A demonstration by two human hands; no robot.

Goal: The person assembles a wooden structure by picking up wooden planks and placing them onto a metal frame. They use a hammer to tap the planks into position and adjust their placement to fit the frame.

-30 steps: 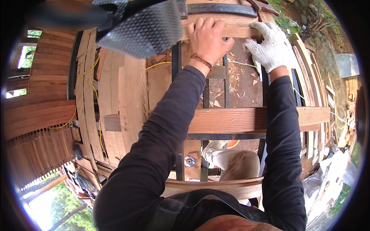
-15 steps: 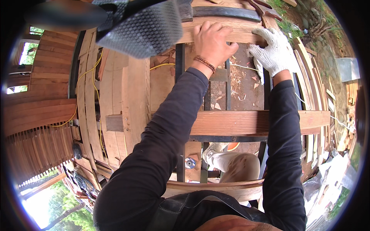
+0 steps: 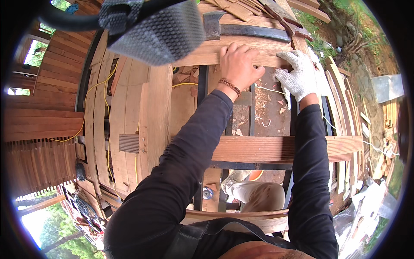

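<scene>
A pale wooden board (image 3: 202, 55) runs crosswise at the far side of the bench. My bare left hand (image 3: 239, 64), with a beaded bracelet at the wrist, is closed over it, fingertips on top and thumb toward the near edge. At the board's right end, my right hand (image 3: 298, 74) in a white knit glove grips it between fingers and thumb. Just beyond the board lies a hatchet, its steel head (image 3: 212, 25) to the left and its black handle (image 3: 256, 32) pointing right. A rusty brown tool (image 3: 293, 26) rests to the right of the handle.
A reddish beam (image 3: 254, 148) crosses the dark frame between my forearms. Planks (image 3: 118, 86) and a yellow cord (image 3: 107, 86) lie left. A blurred grey textured object (image 3: 159, 34) blocks the upper left. Timber strips (image 3: 340, 99) stand right; wood chips litter the ground.
The view has shifted, so the board and both hands sit lower in the picture and more of the hatchet shows. Both hands keep their hold on the board.
</scene>
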